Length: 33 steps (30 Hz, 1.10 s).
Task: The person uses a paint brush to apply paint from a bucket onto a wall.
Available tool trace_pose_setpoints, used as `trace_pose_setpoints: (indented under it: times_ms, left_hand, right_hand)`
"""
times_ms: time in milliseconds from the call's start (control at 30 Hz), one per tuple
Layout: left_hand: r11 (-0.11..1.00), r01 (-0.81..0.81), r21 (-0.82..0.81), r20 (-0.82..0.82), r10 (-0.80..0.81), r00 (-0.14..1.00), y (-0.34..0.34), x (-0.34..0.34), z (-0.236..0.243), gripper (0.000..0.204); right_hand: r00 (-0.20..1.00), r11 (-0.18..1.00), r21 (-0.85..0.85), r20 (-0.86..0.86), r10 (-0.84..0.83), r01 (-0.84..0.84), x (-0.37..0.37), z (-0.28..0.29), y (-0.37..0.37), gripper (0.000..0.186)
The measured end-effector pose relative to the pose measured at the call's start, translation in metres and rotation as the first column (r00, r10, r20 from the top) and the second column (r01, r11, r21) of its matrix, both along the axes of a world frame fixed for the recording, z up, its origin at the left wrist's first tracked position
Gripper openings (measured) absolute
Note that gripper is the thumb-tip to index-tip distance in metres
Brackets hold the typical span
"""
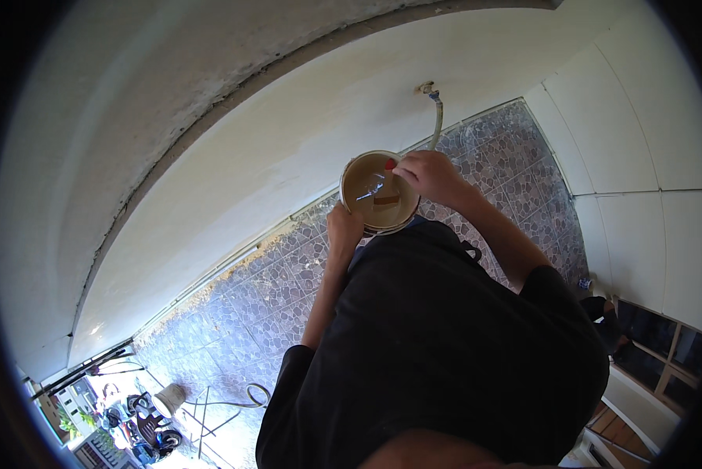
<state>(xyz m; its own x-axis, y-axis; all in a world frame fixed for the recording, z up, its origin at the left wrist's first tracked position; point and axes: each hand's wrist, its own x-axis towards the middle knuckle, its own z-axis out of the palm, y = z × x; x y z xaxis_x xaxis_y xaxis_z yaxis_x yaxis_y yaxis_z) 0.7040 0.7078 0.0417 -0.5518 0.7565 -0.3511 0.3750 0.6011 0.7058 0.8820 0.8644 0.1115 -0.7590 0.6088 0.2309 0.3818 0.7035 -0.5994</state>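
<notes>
— Where's the bucket (380,191)?

— Chest-high, over the tiled floor (288,305), near the white wall (288,133). The left hand (344,229) grips its lower rim from below.

— And the right hand (429,175)?

— Closed at the far rim, fingers dipping inside by a brush (376,187); whether it grips the brush, I cannot tell.

— Room around?

— A tap (427,89) with a hose (438,121) hangs just beyond the bucket. Open floor stretches left to a coiled hose (253,395).
</notes>
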Motion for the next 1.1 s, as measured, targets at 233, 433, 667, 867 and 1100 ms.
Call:
trace_pose_setpoints:
  times_ms: [233, 433, 667, 867, 1100]
  left_hand:
    - [0.999, -0.002, 0.049, 0.026, 0.001, 1.000, -0.002, 0.005, -0.002, 0.031]
    - [0.999, -0.007, 0.037, 0.023, 0.006, 1.000, -0.008, 0.003, -0.003, 0.032]
    - [0.999, 0.018, 0.045, -0.031, -0.017, 0.999, -0.014, 0.001, -0.003, 0.030]
    - [0.999, 0.000, 0.035, -0.025, 0.001, 1.000, -0.014, 0.001, 0.004, 0.030]
    - [1.000, -0.023, 0.021, 0.042, 0.022, 0.999, -0.014, -0.003, 0.017, 0.031]
  right_hand:
    - [0.826, 0.740, 0.487, 0.540, 0.163, -0.464, -0.040, -0.069, -0.010, 0.009]
    - [0.631, 0.667, 0.407, 0.766, 0.122, -0.624, -0.059, -0.066, -0.027, 0.013]
    - [0.612, 0.615, 0.431, 0.783, 0.109, -0.661, -0.068, -0.061, -0.028, 0.015]
    - [0.576, 0.641, 0.381, 0.809, 0.119, -0.666, -0.071, -0.073, -0.028, 0.015]
    - [0.692, 0.674, 0.413, 0.692, 0.206, -0.613, -0.056, -0.072, -0.025, 0.019]
